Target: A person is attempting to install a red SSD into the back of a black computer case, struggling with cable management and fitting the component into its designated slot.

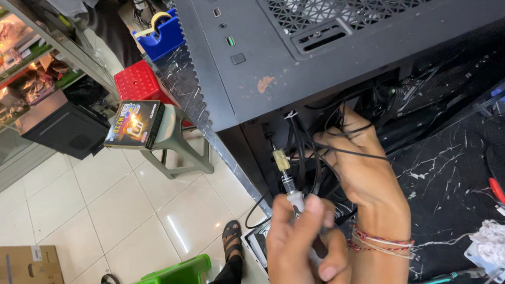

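A black computer case lies on a black marble-patterned table. My right hand, with thread bracelets at the wrist, reaches into the case's open side, its fingers hooked among thin black cables. Just below it, my left hand is wrapped around the clear handle of a screwdriver. The screwdriver's shaft points up into the case, past a small yellowish plastic piece. The screwdriver's tip is hidden among the cables.
On the tiled floor at the left, a grey stool carries a small printed box, with a red stool behind it. A blue tape dispenser, green stool, cardboard box, sandalled foot, white cloth and red-handled tool surround me.
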